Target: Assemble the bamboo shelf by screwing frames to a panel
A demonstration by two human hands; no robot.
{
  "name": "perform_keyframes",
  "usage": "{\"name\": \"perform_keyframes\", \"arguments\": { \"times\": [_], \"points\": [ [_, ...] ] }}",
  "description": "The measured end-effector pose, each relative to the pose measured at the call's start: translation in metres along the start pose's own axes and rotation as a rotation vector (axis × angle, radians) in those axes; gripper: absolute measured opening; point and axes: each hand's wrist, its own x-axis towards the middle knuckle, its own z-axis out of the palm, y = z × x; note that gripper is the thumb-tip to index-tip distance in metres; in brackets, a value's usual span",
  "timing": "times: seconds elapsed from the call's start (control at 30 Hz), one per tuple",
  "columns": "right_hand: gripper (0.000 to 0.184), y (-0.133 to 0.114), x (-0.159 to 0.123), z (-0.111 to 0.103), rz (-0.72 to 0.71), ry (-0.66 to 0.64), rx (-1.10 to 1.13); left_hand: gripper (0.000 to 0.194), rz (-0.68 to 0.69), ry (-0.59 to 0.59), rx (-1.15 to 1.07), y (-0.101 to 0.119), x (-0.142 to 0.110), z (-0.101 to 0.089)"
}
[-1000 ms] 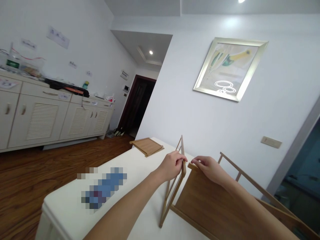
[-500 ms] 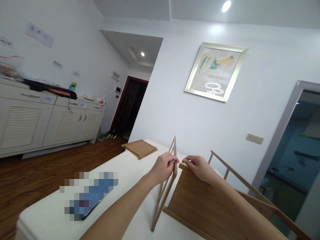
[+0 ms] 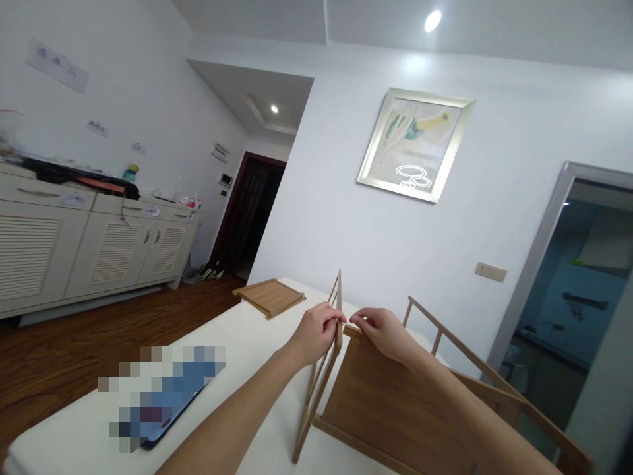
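My left hand (image 3: 319, 333) is closed on the upper part of a slim wooden frame (image 3: 316, 412), which stands tilted on the table. A brown wooden panel (image 3: 395, 402) with rails along its edges is just right of that frame, its upper corner close to the frame. At this corner the fingers of my right hand (image 3: 380, 330) are pinched together, almost meeting my left fingertips. Anything small between those fingers is too hard to make out. Another slim wooden side frame (image 3: 469, 349) rises on the panel's right, partly hidden by my right forearm.
On the white table (image 3: 237, 349), a second wooden panel (image 3: 270, 297) lies flat at the far end. A pixelated blue object (image 3: 182, 396) lies near the left edge. A louvred cabinet (image 3: 113, 244) is to the left, and a doorway (image 3: 558, 297) to the right.
My view has swung slightly right, so the room appears shifted left. Both hands stay at the joint between frame and panel, with only slight finger movement.
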Motion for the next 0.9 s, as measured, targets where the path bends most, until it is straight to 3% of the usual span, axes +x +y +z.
{"name": "perform_keyframes", "arguments": {
  "times": [0.9],
  "points": [
    [0.046,0.0069,0.0034,0.0007,0.025,0.028,0.023,0.028,-0.02,-0.02,-0.004,-0.003,0.0026,-0.0039]
  ]
}}
